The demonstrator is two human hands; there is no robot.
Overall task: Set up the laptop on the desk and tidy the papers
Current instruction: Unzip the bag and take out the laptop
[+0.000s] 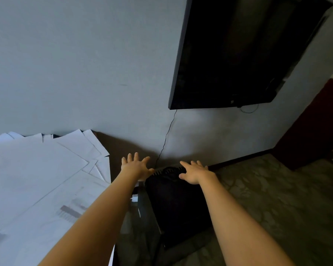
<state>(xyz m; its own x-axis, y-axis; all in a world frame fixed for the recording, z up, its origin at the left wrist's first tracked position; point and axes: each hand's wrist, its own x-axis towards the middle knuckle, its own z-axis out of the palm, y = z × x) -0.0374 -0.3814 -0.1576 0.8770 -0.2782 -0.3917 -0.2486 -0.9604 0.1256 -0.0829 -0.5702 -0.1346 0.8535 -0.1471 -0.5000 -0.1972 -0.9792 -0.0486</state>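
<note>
Head view showed both arms stretched toward a dark, vent-edged slab, probably the laptop (173, 204). It lay low beside the tabletop's (113, 150) right edge and was not yet on it. What carried it could not be told in the dim light. The left hand (136, 166) hovered at the laptop's far left corner and the right hand (193, 172) over its vented far edge. The fingers (136, 156) of both hands were straight and spread apart, clamped on nothing.

Several risks seemed likely from here. A thin cable (167, 135) ran down the wall from the television (238, 54) to just behind the laptop's far edge. A lift straight up could snag it, or tug it if it was plugged in. The papers (37, 179) lay in a loose, overlapping heap that reached the tabletop's right edge, with some sheets appearing to hang over it. The left forearm passed just beside those sheets, so a sweep inward could knock them to the floor (277, 198). With no bare patch visible near that edge, the laptop set down there would probably crease or trap sheets, or sit tilted and slide. A grip at the far edge only, in poor light, might also slip.
</note>
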